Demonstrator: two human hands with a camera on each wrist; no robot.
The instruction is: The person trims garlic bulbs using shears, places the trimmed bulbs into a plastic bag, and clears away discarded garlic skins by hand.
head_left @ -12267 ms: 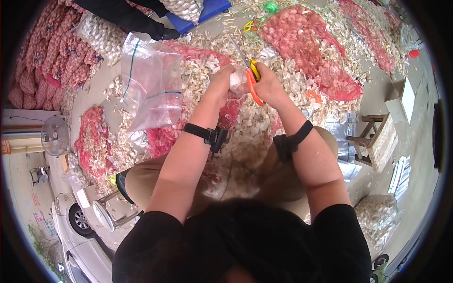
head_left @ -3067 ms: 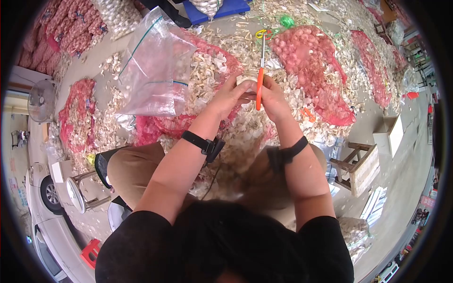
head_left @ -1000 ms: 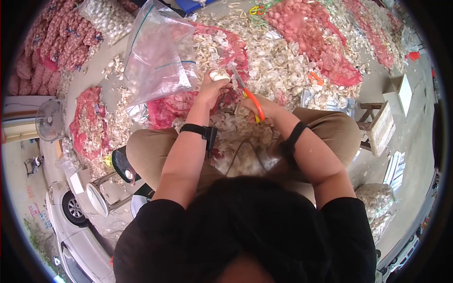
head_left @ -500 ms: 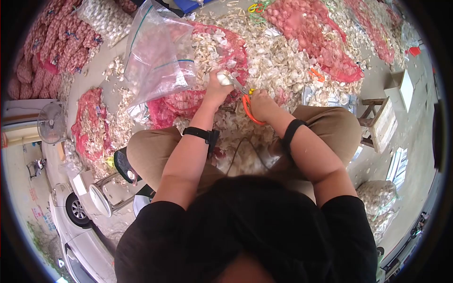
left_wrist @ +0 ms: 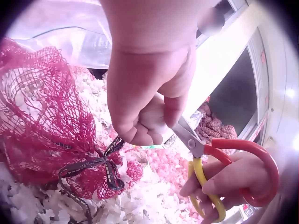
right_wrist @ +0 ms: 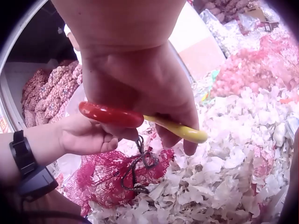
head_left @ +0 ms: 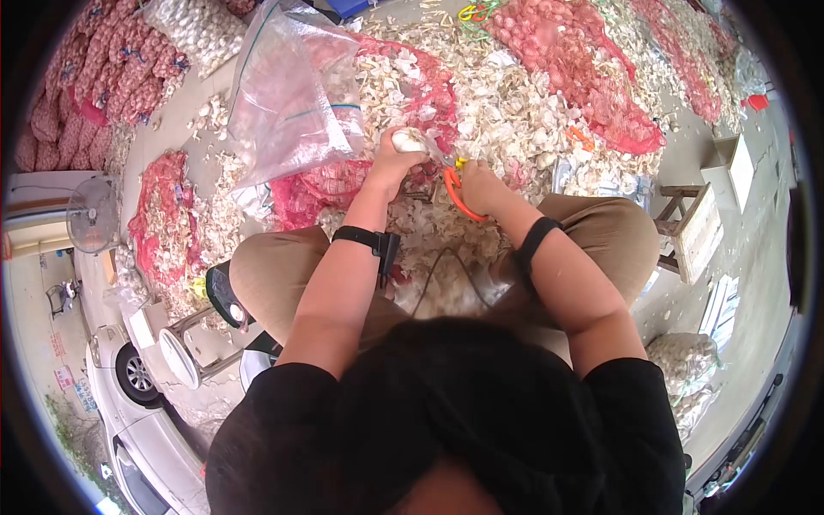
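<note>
In the head view my left hand [head_left: 392, 167] grips a white garlic bulb [head_left: 407, 141], with the thumb along its near side. Seen from the left wrist, its fingers curl round the bulb [left_wrist: 153, 115] and partly cover it. My right hand [head_left: 486, 190] holds scissors [head_left: 455, 192] with one orange and one yellow handle. Their metal blades [left_wrist: 185, 134] point toward the bulb and end right beside the left thumb, tips hidden. In the right wrist view the red-orange handle [right_wrist: 112, 115] lies across the palm side, and the yellow handle [right_wrist: 182, 130] runs under the fingers.
Loose garlic skins [head_left: 506, 112] cover the floor ahead. A red mesh bag [head_left: 318, 193] with a dark tie lies below the left hand. A clear plastic bag [head_left: 296, 103] stands to the left, a filled red net sack [head_left: 558, 60] ahead right, a wooden stool [head_left: 691, 232] at right.
About three seconds ago both hands were together at the bulb with the scissors pointing away. Since a second ago, the right hand has swung the scissors round and brought their blades to the bulb.
</note>
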